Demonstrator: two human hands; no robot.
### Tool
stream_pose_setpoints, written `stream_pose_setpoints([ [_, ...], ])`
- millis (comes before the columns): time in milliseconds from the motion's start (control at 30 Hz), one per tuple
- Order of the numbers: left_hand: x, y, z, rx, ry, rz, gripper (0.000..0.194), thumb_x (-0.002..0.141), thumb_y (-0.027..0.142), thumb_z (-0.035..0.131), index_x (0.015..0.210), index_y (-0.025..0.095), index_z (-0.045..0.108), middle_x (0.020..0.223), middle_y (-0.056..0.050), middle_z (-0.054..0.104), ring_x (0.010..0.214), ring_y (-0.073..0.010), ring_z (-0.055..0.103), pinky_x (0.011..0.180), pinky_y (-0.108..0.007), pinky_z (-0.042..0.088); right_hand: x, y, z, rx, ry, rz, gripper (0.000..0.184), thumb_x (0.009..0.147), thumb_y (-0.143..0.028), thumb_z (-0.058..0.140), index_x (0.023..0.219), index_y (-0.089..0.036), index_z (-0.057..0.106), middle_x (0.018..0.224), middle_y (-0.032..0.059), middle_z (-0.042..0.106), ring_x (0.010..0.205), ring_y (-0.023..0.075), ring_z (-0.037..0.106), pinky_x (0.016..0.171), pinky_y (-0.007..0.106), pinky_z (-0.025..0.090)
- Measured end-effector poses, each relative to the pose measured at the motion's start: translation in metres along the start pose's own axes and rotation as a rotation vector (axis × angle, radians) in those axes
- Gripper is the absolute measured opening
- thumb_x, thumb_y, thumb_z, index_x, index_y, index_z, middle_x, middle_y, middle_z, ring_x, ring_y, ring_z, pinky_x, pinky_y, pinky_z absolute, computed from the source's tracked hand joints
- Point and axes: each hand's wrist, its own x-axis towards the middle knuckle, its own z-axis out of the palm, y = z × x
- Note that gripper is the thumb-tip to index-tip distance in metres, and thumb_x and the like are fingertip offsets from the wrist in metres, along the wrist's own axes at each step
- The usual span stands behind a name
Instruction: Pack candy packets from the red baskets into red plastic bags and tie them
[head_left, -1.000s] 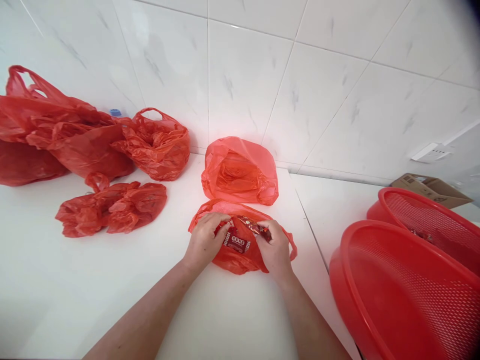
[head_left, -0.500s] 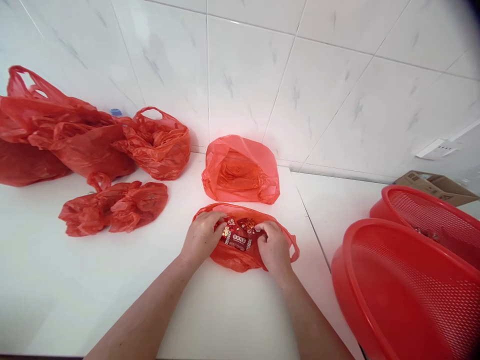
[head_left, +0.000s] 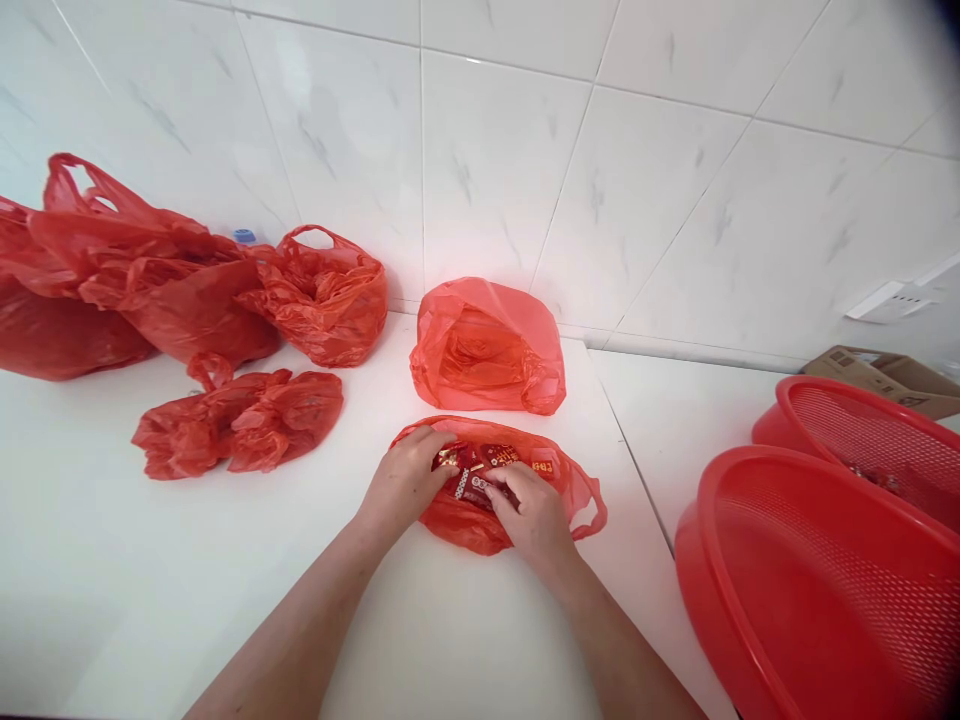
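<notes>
An open red plastic bag (head_left: 469, 535) lies on the white table in front of me, its mouth facing up. Inside it are several small wrapped packets, among them a dark red packet (head_left: 475, 490) with white lettering and a red-and-gold packet (head_left: 448, 456). My left hand (head_left: 409, 482) reaches over the bag's left rim, thumb and fingers closed about the red-and-gold packet. From the right, my right hand (head_left: 534, 512) reaches in, with thumb and forefinger pinched at the dark red packet's edge. Its palm hides part of the contents.
Behind stands another open red bag (head_left: 487, 300) against the tiled wall. Filled red bags (head_left: 180, 305) and a smaller red bundle (head_left: 240, 425) sit at left. Two red perforated baskets (head_left: 720, 560) and a cardboard box (head_left: 862, 370) are at right.
My right hand has moved left and inward over the packets, onto the dark red one. My left hand stays at the left rim. The view has shifted slightly.
</notes>
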Motion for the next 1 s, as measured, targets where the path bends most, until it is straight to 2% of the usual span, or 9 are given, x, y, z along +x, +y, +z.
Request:
stream_pose_setpoints([
  [133,0.000,-0.001,-0.001,-0.048,0.076,-0.043,0.031,0.077,0.018,0.054,0.105,0.026,0.062,0.105,-0.003,0.064,0.094,-0.0219,0.061,0.083,-0.033,0.047,-0.001,0.000,0.003,-0.139,-0.098,0.000,0.035,0.077,-0.021,0.062,0.111,-0.026,0.061,0.110,0.0044,0.064,0.095,0.0221,0.063,0.078,0.036,0.052],
  [300,0.000,0.001,0.001,-0.128,0.069,-0.104,0.025,0.076,0.019,0.056,0.099,0.024,0.064,0.100,-0.001,0.066,0.093,-0.0198,0.061,0.086,-0.032,0.048,-0.003,0.003,0.007,-0.231,-0.178,-0.034,0.046,0.073,-0.012,0.059,0.116,-0.028,0.059,0.105,0.0015,0.065,0.090,0.0197,0.064,0.074,0.033,0.053],
  [500,-0.001,0.007,-0.001,-0.209,0.081,-0.179,0.025,0.075,0.023,0.060,0.099,0.025,0.063,0.096,0.001,0.067,0.087,-0.0181,0.062,0.082,-0.031,0.048,-0.004,0.004,0.007,-0.208,-0.062,-0.052,0.040,0.076,-0.016,0.057,0.115,-0.024,0.059,0.103,0.0041,0.064,0.086,0.0190,0.064,0.070,0.031,0.053],
  [700,-0.001,0.006,-0.005,-0.225,0.116,-0.215,0.024,0.077,0.025,0.057,0.101,0.025,0.062,0.092,0.001,0.068,0.079,-0.0167,0.062,0.074,-0.029,0.048,-0.003,0.004,0.005,-0.170,0.118,-0.005,0.021,0.075,-0.015,0.052,0.092,-0.022,0.062,0.087,0.0013,0.065,0.075,0.0159,0.063,0.061,0.027,0.050],
  [800,-0.001,0.005,-0.003,-0.228,0.081,-0.162,0.021,0.077,0.023,0.057,0.097,0.025,0.063,0.089,0.002,0.068,0.077,-0.0158,0.061,0.072,-0.028,0.048,-0.002,0.003,0.002,-0.133,0.159,0.023,0.020,0.077,-0.015,0.051,0.091,-0.023,0.062,0.088,0.0004,0.065,0.074,0.0144,0.062,0.062,0.026,0.050],
  [933,-0.002,0.006,0.002,-0.233,-0.091,0.017,0.019,0.078,0.021,0.057,0.095,0.026,0.064,0.095,0.003,0.069,0.086,-0.0163,0.061,0.076,-0.027,0.047,-0.001,0.000,-0.002,-0.059,0.193,0.044,0.022,0.079,-0.015,0.049,0.096,-0.022,0.061,0.092,0.0005,0.066,0.082,0.0141,0.062,0.070,0.025,0.051],
  [1000,-0.002,0.007,0.004,-0.206,-0.115,0.098,0.016,0.081,0.023,0.055,0.094,0.025,0.065,0.095,0.001,0.069,0.088,-0.0169,0.061,0.078,-0.029,0.047,-0.001,-0.001,-0.003,-0.072,0.182,0.063,0.023,0.079,-0.015,0.049,0.096,-0.023,0.062,0.092,0.0006,0.066,0.082,0.0146,0.062,0.070,0.026,0.051],
])
